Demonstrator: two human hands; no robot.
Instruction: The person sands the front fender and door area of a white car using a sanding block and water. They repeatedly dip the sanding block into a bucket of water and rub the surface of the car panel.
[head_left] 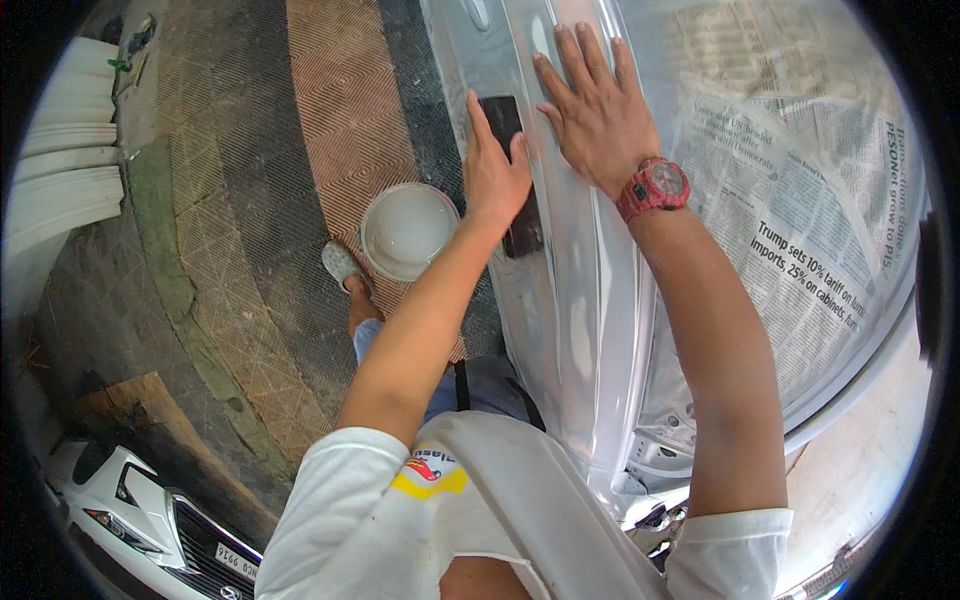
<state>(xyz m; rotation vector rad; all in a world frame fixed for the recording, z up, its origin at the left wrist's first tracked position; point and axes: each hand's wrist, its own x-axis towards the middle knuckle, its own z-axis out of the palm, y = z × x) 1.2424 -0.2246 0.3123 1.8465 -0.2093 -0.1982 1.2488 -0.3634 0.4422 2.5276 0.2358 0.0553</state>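
Observation:
My right hand (pixel 597 115) lies flat on the glossy silver car body panel (pixel 580 290), its fingers spread. A red watch (pixel 655 188) is on that wrist. Further left, my left hand (pixel 496 175) is turned edge-on with thumb and fingers apart, over a dark brown rectangle (pixel 523 225) on the panel's side. The hand hides the middle of this rectangle. I cannot tell whether it is a recess or a separate piece, or whether the hand touches it. Newspaper sheets (pixel 760 220) cover the glass to the right of my right arm.
A round pale bucket (pixel 410 232) with cloudy liquid stands on the patterned floor mat (pixel 345 120), close to my foot in a grey clog (pixel 343 262). At the lower left is the front of a white car (pixel 140 510). White ribbed panels (pixel 75 150) line the left side.

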